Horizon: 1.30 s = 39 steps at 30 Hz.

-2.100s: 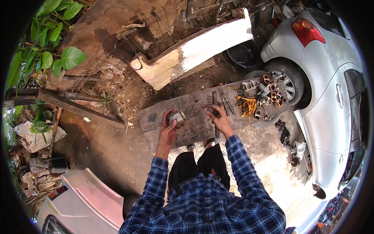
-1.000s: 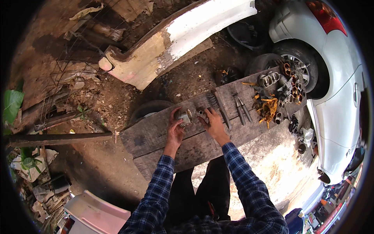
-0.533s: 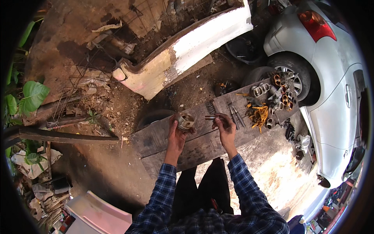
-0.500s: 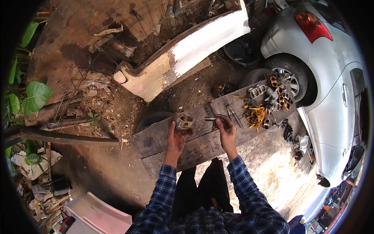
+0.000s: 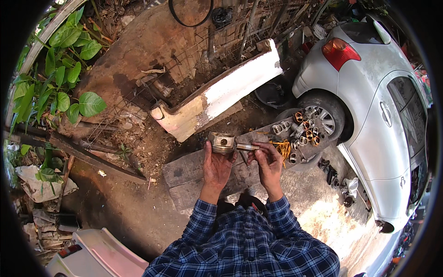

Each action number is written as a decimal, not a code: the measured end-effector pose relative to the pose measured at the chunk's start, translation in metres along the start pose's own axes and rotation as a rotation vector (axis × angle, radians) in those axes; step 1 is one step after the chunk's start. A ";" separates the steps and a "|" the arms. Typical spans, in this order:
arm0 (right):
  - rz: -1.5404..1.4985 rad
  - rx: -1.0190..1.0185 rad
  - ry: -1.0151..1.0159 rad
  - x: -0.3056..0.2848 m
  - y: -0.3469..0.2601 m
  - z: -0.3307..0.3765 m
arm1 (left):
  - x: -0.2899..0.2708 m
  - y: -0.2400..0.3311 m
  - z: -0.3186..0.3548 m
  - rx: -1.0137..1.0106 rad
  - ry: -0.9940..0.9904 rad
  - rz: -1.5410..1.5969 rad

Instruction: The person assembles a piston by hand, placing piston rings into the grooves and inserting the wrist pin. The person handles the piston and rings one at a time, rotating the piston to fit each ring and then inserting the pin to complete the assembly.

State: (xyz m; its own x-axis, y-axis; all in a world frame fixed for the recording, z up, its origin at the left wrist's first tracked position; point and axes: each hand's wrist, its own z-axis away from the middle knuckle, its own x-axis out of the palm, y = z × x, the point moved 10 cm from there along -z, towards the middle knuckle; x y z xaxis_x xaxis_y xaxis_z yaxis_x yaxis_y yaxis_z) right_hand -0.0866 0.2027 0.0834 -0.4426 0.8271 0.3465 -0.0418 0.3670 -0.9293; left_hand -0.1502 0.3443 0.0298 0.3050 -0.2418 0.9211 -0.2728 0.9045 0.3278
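A metal engine piston point(image 5: 220, 141), grooved around its side and with a hole in it, rests in my left hand point(image 5: 216, 171), whose fingers curl round it. Between the thumb and fingers of my right hand point(image 5: 269, 167) is a short shiny piston pin point(image 5: 245, 147). The pin lies level, with its left end right beside the piston; whether that end touches or enters it, I cannot tell. Both hands are above a worn wooden bench point(image 5: 185, 176). Beyond my right hand, more pistons point(image 5: 280, 128) and orange-brown metal parts point(image 5: 305, 125) cluster near a yellow tangled bundle point(image 5: 282, 148).
A silver car point(image 5: 362, 99) stands at the right, its wheel point(image 5: 325, 117) close to the bench's far end. A peeling white panel point(image 5: 230, 87) lies beyond the bench. Leafy plants point(image 5: 69, 64) and a wooden beam point(image 5: 94, 159) are at the left, a pale pinkish panel point(image 5: 106, 251) at lower left.
My right hand has brought the pin leftward, up against the piston's side or close to it. Both hands are nearer each other and look raised. The whole view has shifted.
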 end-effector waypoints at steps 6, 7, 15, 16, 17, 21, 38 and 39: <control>0.257 -0.168 -0.069 -0.007 -0.038 0.029 | 0.021 -0.024 0.020 0.085 -0.010 -0.194; 0.253 -0.178 -0.075 -0.008 -0.041 0.033 | 0.022 -0.025 0.024 0.127 0.000 -0.281; 0.331 -0.201 -0.036 -0.030 -0.050 0.048 | 0.035 -0.039 0.052 0.109 -0.058 -0.398; 0.395 -0.207 -0.055 -0.029 -0.052 0.052 | 0.037 -0.038 0.055 0.127 -0.059 -0.427; 0.409 -0.225 -0.060 -0.029 -0.055 0.054 | 0.035 -0.039 0.058 0.119 -0.014 -0.447; 0.471 -0.282 -0.072 -0.025 -0.066 0.064 | 0.038 -0.036 0.068 0.137 0.015 -0.567; 0.066 -0.116 -0.143 -0.017 -0.045 0.083 | 0.027 -0.024 0.088 0.246 0.059 -0.696; 0.017 -0.119 -0.113 -0.018 -0.043 0.085 | 0.024 -0.024 0.087 0.248 0.054 -0.719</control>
State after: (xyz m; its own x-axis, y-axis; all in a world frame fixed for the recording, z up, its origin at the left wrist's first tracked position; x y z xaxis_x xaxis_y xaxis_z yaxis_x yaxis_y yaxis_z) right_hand -0.1530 0.1359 0.1063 -0.5404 0.7831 0.3077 0.0701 0.4063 -0.9110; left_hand -0.2159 0.2862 0.0619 0.5276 -0.7185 0.4532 -0.1852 0.4234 0.8868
